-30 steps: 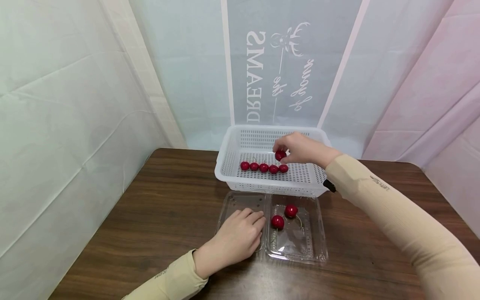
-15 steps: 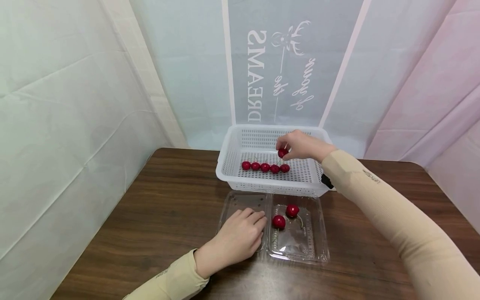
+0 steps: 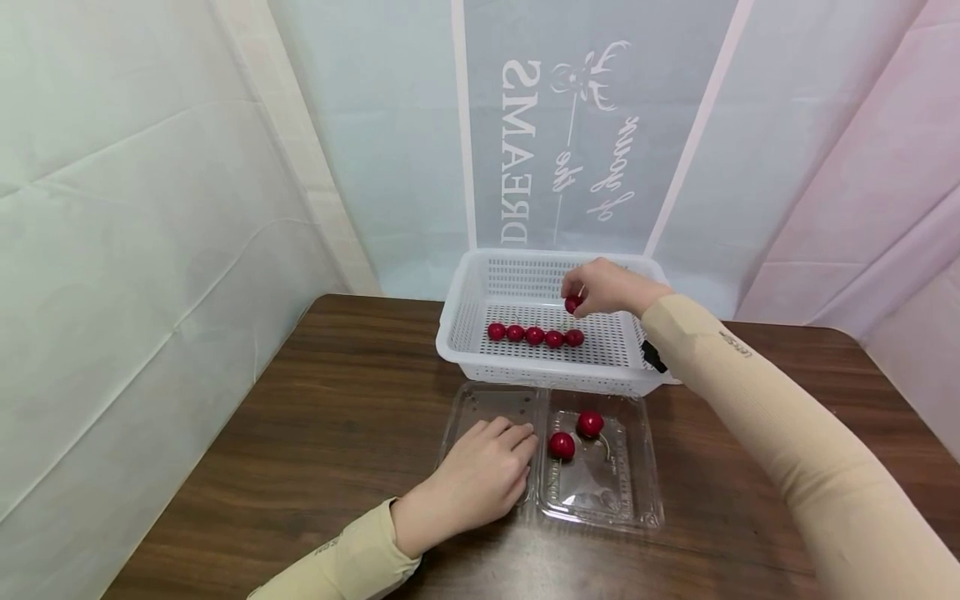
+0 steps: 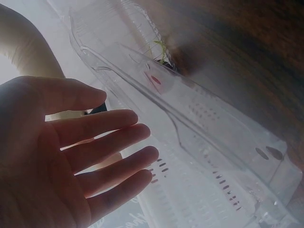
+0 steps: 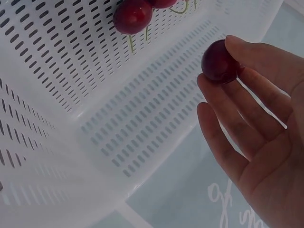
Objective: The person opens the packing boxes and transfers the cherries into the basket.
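My right hand [image 3: 609,286] pinches a dark red cherry [image 3: 573,304] between thumb and fingers, over the back right part of a white perforated basket [image 3: 540,367]. In the right wrist view the held cherry [image 5: 220,62] hangs above the basket's holes. Several cherries [image 3: 535,335] form a row on the basket floor. In front stands an opened clear plastic clamshell box [image 3: 637,500]. Two stemmed cherries [image 3: 562,446] lie in its right half. My left hand [image 3: 480,479] rests on the left half; the left wrist view shows its fingers [image 4: 109,126] relaxed and holding nothing.
Brown wood-grain tabletop [image 3: 322,400] surrounds the box and basket. A printed grey-blue curtain [image 3: 555,150] hangs right behind the basket, with a white cloth wall [image 3: 150,208] on the left. A black thing [image 3: 653,357] shows at my right wrist.
My right hand, with the cherry, has shifted slightly back, away from the row. The head view has swung a little. The left hand stays on the box.
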### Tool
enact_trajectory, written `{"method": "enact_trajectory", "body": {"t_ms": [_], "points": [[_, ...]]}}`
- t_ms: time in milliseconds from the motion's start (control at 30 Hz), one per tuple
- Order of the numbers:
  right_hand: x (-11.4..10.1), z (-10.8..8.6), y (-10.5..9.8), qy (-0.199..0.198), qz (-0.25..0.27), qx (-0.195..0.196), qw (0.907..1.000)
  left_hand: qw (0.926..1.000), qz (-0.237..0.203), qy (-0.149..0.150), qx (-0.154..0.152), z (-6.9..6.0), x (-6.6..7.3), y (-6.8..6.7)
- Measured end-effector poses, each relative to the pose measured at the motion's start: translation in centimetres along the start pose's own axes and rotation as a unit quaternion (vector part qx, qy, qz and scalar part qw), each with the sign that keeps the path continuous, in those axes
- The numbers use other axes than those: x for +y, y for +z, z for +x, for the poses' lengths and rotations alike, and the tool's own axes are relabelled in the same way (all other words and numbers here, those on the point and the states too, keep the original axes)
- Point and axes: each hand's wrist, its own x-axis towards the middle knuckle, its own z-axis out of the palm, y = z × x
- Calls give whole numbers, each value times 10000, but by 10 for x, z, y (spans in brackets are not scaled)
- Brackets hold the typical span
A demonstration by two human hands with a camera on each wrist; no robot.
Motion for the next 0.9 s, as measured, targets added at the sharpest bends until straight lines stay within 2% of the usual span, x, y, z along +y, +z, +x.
{"method": "enact_trajectory", "body": {"t_ms": [167, 300, 900], "points": [[3, 8, 3, 60, -5, -14, 10000, 10000, 35, 1, -7, 0, 0, 0], [6, 12, 6, 255, -7, -106, 9996, 10000, 22, 7, -14, 0, 0, 1], [30, 13, 21, 667, 143, -384, 9969, 10000, 20, -26, -80, 1, -1, 4]]}}
